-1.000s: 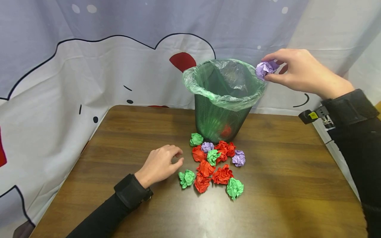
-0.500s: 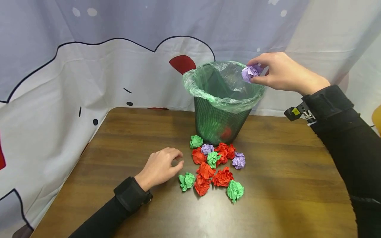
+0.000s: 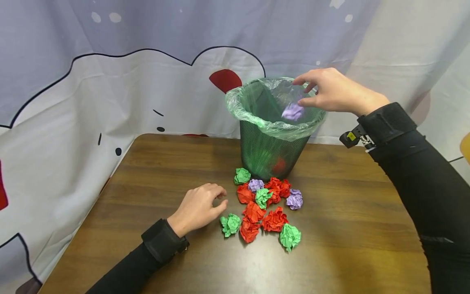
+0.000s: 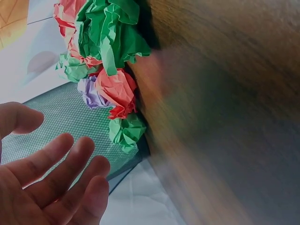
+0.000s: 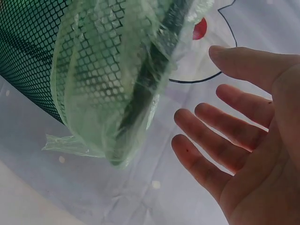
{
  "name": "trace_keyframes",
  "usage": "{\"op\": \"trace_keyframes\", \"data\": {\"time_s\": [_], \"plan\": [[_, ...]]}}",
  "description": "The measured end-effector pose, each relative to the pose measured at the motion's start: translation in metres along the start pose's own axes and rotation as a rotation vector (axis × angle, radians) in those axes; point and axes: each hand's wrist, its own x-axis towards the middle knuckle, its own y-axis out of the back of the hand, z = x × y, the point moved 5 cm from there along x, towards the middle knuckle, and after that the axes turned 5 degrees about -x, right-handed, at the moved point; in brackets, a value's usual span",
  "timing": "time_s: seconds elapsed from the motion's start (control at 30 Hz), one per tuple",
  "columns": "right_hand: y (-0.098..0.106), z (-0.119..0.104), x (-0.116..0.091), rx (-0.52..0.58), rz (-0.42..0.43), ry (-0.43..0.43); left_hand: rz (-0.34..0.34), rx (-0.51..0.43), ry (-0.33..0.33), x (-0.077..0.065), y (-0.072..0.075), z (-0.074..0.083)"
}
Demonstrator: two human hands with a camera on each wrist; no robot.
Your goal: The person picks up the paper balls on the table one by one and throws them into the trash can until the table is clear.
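Observation:
Above the mouth of a mesh wastebasket [image 3: 273,151], lined with a green plastic bag [image 3: 286,132], is my right hand [image 3: 332,92], its thumb and fingers spread apart and holding nothing. Just below those fingers a crumpled purple paper ball [image 3: 292,111] is inside the bag's opening, free of the hand. My left hand [image 3: 198,208] hovers at or rests on the table, fingers loosely bent around nothing; I cannot tell if it touches the wood. Close to it lies a green paper ball [image 3: 230,225]. In the left wrist view several paper balls appear beyond that hand's fingers [image 4: 56,173].
Red paper balls [image 3: 275,219], another green paper ball [image 3: 290,237] and a purple paper ball [image 3: 295,199] lie in a cluster before the basket on the wooden table [image 3: 352,228]. Something red shows through the mesh. A printed curtain [image 3: 147,90] hangs behind.
My right hand has moved left from beside the basket to over its opening and let go of the purple paper ball, which is now below the fingers. The left hand has barely moved.

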Motion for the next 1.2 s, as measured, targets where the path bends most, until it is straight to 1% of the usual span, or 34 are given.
{"op": "trace_keyframes", "data": {"time_s": [0.1, 0.33, 0.57, 0.7, 0.9, 1.03, 1.2], "plan": [[-0.003, 0.001, -0.003, -0.003, -0.014, -0.006, -0.007, 0.009, 0.004, 0.001, -0.001, 0.000], [-0.009, 0.005, -0.013, -0.022, 0.008, 0.013, -0.014, 0.014, 0.009, 0.001, -0.003, -0.001], [-0.014, 0.011, -0.033, -0.046, 0.043, 0.016, -0.011, 0.016, -0.010, 0.001, -0.005, 0.001], [-0.016, 0.012, -0.049, -0.050, 0.088, 0.032, -0.015, 0.017, -0.023, 0.001, -0.005, 0.004], [-0.015, 0.012, -0.071, -0.048, 0.201, 0.076, -0.007, 0.024, -0.032, 0.000, -0.005, 0.004], [-0.011, 0.014, -0.085, -0.053, 0.265, 0.068, -0.012, 0.021, -0.036, 0.000, -0.007, 0.004], [-0.011, 0.016, -0.103, -0.063, 0.304, 0.050, -0.025, 0.023, -0.038, 0.001, -0.010, 0.004]]}}
